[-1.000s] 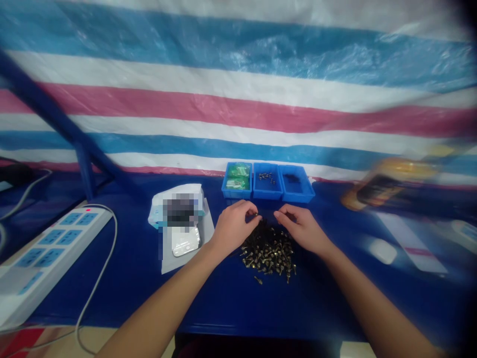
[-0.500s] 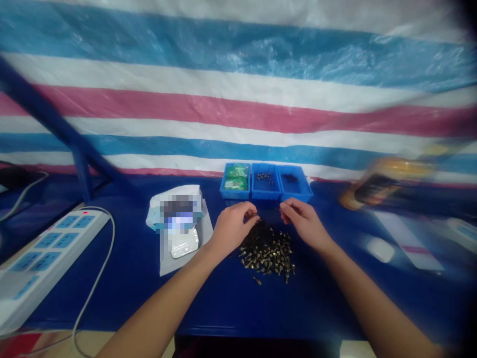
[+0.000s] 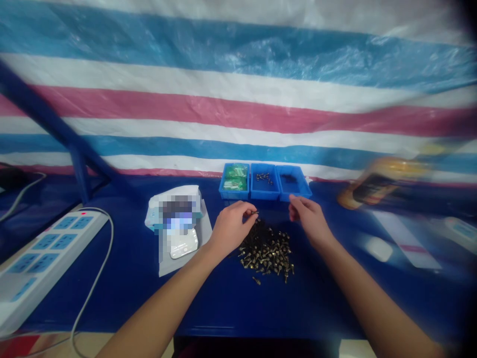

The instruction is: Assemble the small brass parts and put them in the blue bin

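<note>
Screws (image 3: 265, 253) in loose heap on blue table (image 3: 223, 308), mid-table, open room either side & near. L hand (image 3: 233, 228) pinches 1 screw (image 3: 254, 213) btwn thumb & fingertips, just past heap's far edge. R hand (image 3: 310, 221) loosely curled, nothing visible in it, just near of R-most blue bin (image 3: 302, 189) at table's far edge

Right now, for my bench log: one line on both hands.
left hand: pinching small dark metal screw | right hand: fingers by rectangular blue plastic tray | between: heap of brass-coloured screws
</note>
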`<state>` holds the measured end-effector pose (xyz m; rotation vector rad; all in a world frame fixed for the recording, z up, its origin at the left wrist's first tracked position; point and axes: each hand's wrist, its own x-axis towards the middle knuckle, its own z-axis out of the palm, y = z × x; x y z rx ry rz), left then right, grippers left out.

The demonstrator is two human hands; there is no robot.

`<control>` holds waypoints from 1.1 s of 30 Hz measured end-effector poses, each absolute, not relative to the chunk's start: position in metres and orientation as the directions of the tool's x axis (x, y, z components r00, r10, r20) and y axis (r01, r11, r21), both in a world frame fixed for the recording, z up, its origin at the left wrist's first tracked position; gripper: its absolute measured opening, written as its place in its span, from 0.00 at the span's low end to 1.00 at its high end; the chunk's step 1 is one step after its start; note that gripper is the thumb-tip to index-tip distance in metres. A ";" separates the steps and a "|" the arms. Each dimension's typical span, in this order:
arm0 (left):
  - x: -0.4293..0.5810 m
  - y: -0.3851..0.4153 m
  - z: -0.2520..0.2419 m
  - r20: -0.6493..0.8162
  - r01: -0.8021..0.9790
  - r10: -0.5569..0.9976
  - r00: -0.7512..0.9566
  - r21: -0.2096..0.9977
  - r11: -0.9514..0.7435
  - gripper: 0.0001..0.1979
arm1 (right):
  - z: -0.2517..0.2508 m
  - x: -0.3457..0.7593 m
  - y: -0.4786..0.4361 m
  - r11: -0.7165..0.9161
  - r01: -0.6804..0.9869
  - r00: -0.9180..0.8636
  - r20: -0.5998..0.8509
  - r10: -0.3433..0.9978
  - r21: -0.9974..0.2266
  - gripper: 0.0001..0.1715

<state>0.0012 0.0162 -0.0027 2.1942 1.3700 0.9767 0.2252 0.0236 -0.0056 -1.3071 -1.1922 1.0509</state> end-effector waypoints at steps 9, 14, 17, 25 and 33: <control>0.003 0.015 -0.002 0.363 0.591 0.879 0.309 0.651 -0.476 0.04 | -0.005 0.218 0.019 0.188 0.282 -0.043 0.184 0.982 -0.941 0.17; 0.005 0.013 0.001 0.380 0.549 0.860 0.341 0.662 -0.510 0.03 | -0.005 0.213 0.012 0.278 0.398 -0.247 0.190 0.950 -0.874 0.16; 0.007 0.012 0.002 0.375 0.534 0.853 0.363 0.666 -0.520 0.02 | -0.004 0.211 0.011 0.332 0.419 -0.286 0.225 0.932 -0.845 0.13; 0.008 0.010 0.000 0.384 0.507 0.846 0.371 0.679 -0.531 0.02 | 0.000 0.208 0.008 0.401 0.406 -0.392 0.240 0.888 -0.821 0.12; 0.009 0.009 -0.001 0.398 0.506 0.828 0.395 0.658 -0.558 0.03 | 0.001 0.205 0.007 0.360 0.420 -0.367 0.206 0.907 -0.833 0.13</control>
